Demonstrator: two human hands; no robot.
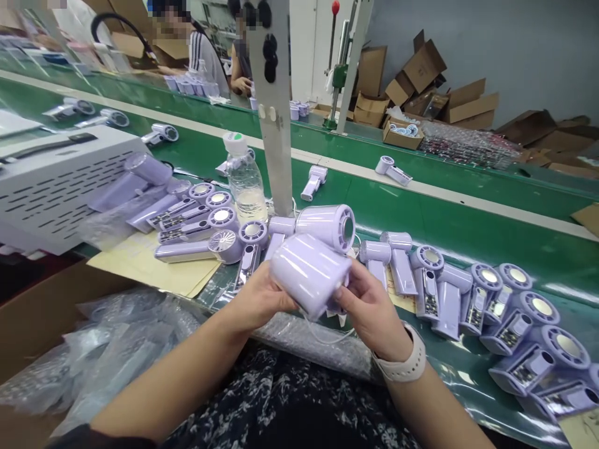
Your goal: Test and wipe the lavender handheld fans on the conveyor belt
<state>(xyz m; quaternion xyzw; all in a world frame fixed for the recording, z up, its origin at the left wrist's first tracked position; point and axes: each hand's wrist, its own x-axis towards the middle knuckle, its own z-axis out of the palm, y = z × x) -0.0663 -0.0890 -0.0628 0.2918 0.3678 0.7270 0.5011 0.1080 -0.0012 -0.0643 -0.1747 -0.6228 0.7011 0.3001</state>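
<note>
A glossy lavender handheld fan [309, 271] is held between both hands in the middle of the head view, its broad near part turned toward me. Behind that part, a round head [322, 226] with a dark-centred end points right. My left hand [262, 299] closes around its left side, thumb along the lower edge. On the opposite side, my right hand [369, 305] pinches the right edge between thumb and fingers; the fingertips are partly hidden. More lavender fans [219, 218], several with opened handles showing inner parts, lie left of my hands, and another row [482, 299] stretches to the right.
A clear water bottle [247, 187] and a metal post [276, 125] stand beyond my hands. At left is a white vented machine [70, 181], with plastic bags [131, 349] in a box below. Fans lie on the green conveyor [346, 199]. Co-workers [206, 56] are across.
</note>
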